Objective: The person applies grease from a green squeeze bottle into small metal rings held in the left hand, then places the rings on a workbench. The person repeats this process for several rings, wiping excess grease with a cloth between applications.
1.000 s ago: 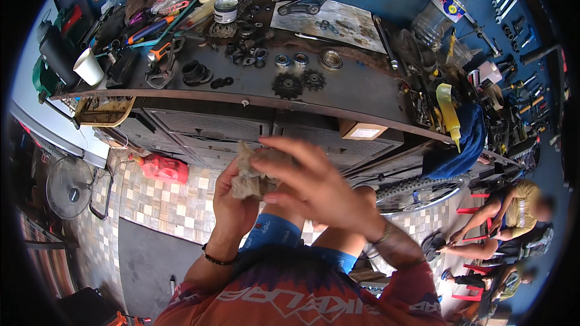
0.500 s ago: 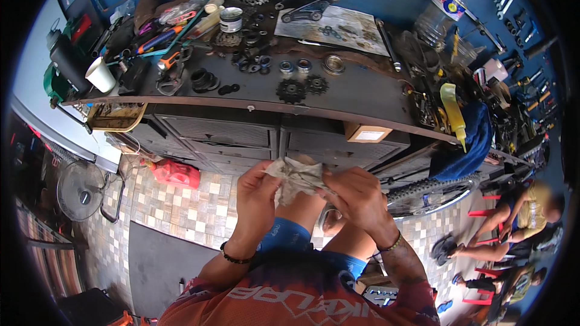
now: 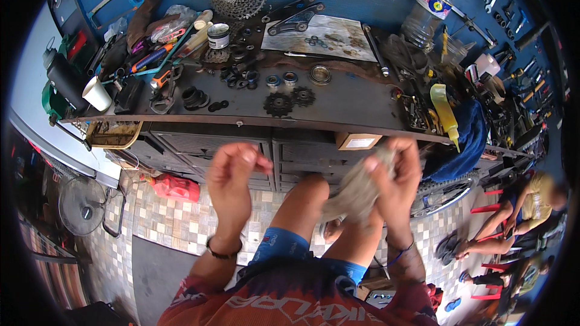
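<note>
My right hand [image 3: 402,175] grips a crumpled grey-beige rag [image 3: 356,193], which hangs down to the left over my knees, smeared by motion. Apart from it, my left hand [image 3: 232,172] is raised before the drawers with thumb and fingers drawn together; whatever is in them, if anything, I cannot make out. Beyond both hands, the workbench [image 3: 350,105] carries two small dark toothed wheels [image 3: 279,104], two blue-edged bearings [image 3: 290,78] and a larger metal ring [image 3: 320,74].
Left on the bench are a paper cup [image 3: 96,93], black bottle [image 3: 63,75] and tools. A stained paper sheet [image 3: 344,27] lies farther back. Right are a yellow squeeze bottle [image 3: 444,111] and blue cloth [image 3: 465,139]. A cardboard box [image 3: 356,141] sits below the bench edge. People sit far right.
The rag was held between both hands; now only my right hand has it, moved right and up. My left hand has let go of the rag and moved slightly left.
</note>
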`<move>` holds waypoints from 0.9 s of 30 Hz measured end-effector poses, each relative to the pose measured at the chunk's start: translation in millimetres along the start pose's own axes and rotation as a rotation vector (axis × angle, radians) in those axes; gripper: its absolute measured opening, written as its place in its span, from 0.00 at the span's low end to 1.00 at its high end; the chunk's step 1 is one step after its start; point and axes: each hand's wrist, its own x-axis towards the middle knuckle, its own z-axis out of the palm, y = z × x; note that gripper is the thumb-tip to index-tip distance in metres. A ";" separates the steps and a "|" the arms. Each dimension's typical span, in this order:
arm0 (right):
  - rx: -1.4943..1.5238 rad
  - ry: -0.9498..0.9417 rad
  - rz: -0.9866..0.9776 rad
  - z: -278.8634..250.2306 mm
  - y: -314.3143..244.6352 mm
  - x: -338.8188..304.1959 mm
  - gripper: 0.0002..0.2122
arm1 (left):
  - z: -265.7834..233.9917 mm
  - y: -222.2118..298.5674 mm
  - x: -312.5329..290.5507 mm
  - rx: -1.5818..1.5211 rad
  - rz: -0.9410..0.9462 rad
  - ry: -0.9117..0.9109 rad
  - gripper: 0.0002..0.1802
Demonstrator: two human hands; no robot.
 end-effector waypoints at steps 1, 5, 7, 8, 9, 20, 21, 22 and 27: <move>-0.109 0.047 -0.037 -4.2 -2.3 16.5 0.09 | 0.2 10.6 17.5 0.117 0.126 -0.061 0.10; -0.273 0.210 -0.190 -10.4 9.4 91.5 0.11 | 65.0 37.8 128.1 0.553 0.417 -0.341 0.19; -0.474 -0.026 -0.218 -22.2 21.2 118.7 0.16 | 83.5 23.1 202.5 0.989 0.614 -0.425 0.30; -0.703 -0.158 -0.174 -17.3 17.9 119.4 0.18 | 82.0 9.5 241.9 1.159 0.674 -0.427 0.38; -0.925 -0.083 -0.320 -10.7 16.1 115.7 0.18 | 85.3 0.4 273.9 1.343 0.594 -0.439 0.46; -0.677 0.148 -0.209 -71.3 -3.8 -53.9 0.16 | 99.2 -70.0 387.3 1.529 0.124 -0.623 0.71; -0.663 0.165 -0.139 -78.7 1.9 -70.5 0.16 | 102.3 -68.8 386.4 1.480 0.123 -0.649 0.64; -0.627 0.192 -0.089 -83.3 6.2 -83.7 0.15 | 98.9 -66.8 389.0 1.466 0.132 -0.627 0.59; -0.494 0.330 0.070 -101.8 30.0 -131.5 0.13 | 105.1 -51.3 364.6 1.461 0.309 -0.432 0.54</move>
